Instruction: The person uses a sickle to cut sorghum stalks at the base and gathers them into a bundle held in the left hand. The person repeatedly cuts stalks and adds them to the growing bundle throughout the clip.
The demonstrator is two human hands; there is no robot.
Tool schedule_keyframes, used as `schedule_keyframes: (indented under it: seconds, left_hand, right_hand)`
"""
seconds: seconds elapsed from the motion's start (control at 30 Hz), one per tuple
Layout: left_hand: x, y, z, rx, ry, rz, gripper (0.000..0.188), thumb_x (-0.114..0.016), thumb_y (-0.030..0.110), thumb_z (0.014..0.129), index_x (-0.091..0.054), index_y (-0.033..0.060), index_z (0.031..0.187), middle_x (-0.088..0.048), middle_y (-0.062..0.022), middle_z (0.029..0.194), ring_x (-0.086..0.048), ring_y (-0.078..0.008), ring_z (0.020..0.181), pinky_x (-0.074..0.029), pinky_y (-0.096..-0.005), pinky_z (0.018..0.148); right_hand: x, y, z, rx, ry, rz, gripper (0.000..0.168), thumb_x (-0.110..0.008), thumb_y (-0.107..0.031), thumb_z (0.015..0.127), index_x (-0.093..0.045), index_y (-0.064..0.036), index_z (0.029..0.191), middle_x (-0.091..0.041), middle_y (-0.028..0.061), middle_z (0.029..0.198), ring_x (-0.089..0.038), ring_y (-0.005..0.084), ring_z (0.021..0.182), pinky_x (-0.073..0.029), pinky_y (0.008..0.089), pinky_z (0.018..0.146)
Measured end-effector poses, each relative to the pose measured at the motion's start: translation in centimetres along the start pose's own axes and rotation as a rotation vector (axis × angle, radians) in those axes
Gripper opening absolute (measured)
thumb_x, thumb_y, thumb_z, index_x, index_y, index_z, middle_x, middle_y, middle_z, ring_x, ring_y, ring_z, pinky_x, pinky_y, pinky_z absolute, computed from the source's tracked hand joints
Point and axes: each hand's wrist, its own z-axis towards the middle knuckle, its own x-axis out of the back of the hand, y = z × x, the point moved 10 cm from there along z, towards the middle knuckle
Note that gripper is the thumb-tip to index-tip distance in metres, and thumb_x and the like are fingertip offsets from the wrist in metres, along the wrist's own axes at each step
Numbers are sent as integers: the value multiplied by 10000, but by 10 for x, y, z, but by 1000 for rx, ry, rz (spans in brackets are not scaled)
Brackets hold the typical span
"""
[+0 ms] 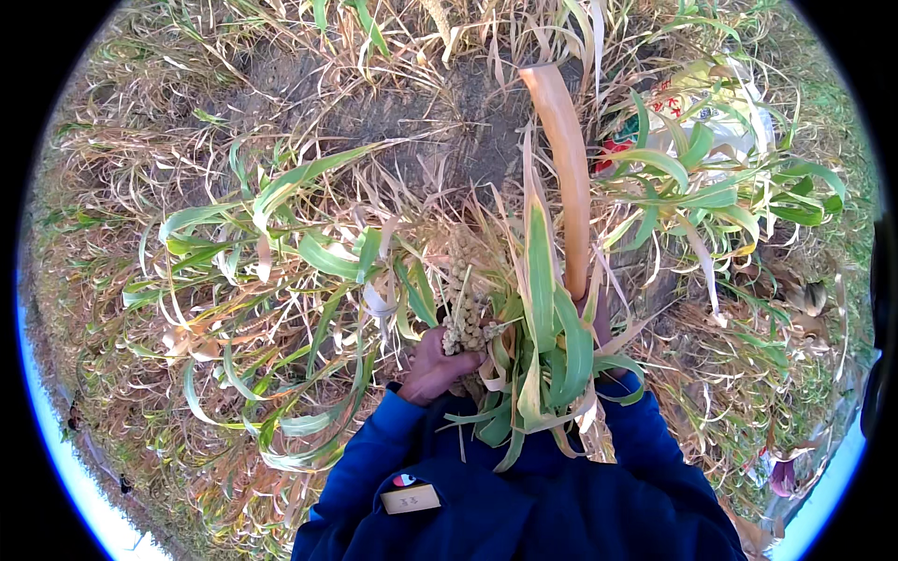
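My left hand (438, 365) grips a knobbly tan seed head of foxtail millet (464, 319), its thumb across the stalks. Against my body, green and yellowing leaves (540, 280) of the bunch stand to the right of that hand. A curved, smooth wooden handle (565, 161) rises beyond the leaves, its lower end at my right hand (600, 315). Most of my right hand is hidden behind leaves, but it closes around the handle's lower end. Whatever is at the handle's lower tip cannot be seen.
Leafy stalks (316, 245) spread at left, and more (715, 189) at right. A printed plastic sack (722, 119) lies at the upper right. Dark bare soil (449, 119) with dry straw shows ahead. Someone's purple item (782, 478) is small at the lower right.
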Motion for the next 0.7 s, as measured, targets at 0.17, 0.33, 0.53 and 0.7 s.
schedule_keyframes:
  seconds: [0.17,0.33,0.53,0.7]
  left_hand:
    - [-11,-3,-20,-105,13,-205,387,-587,-53,741,-559,-50,1127,-663,-100,979,-643,-163,831,-519,-299,778]
    - [-1,-4,-28,-122,93,-267,402,-573,-67,740,-527,-69,1139,-653,-151,1034,-648,-200,868,-526,-327,817]
    - [-3,8,-44,-166,94,-213,464,-568,-111,719,-455,-58,1166,-642,-200,1032,-651,-242,877,-543,-365,776]
    - [3,60,-43,-310,198,-229,434,-596,8,670,-496,-42,1089,-637,-201,966,-649,-274,789,-551,-378,723]
  right_hand:
    - [25,22,-18,-41,-24,-128,172,-710,-142,777,-639,12,807,-625,37,693,-578,117,601,-470,270,554]
    - [22,22,-31,-64,0,-285,122,-689,-81,748,-636,24,779,-618,56,665,-567,134,578,-456,287,553]
    - [50,35,-37,-118,36,-207,166,-663,-141,713,-641,16,760,-615,82,635,-580,168,583,-458,333,561]
    - [-4,23,-20,-55,-113,-121,286,-720,-119,754,-662,21,997,-690,117,879,-625,130,790,-501,306,730]
